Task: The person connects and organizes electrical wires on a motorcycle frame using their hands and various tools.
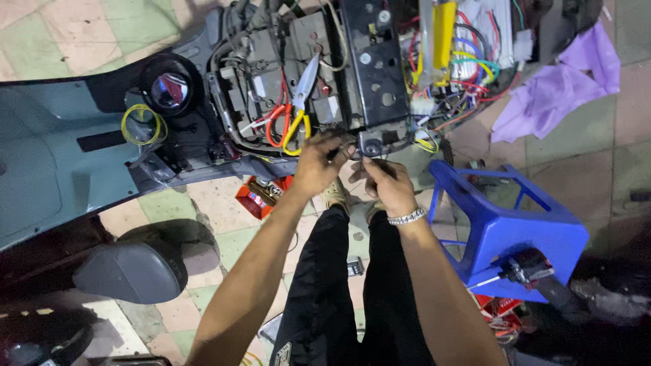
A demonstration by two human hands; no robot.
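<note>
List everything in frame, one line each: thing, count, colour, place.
scooter body: 1, grey-blue, left, opened up
battery bay: 1, dark, top centre
pliers: 1, red and yellow handles, lying on the bay
wire bundle: 1, mixed colours, top right
yellow wire coil: 1, on the body, left
cloth: 1, purple, floor top right
plastic stool: 1, blue, right
small box: 1, red, floor centre
left hand: at small black part
right hand: same part, metal bracelet on wrist
</note>
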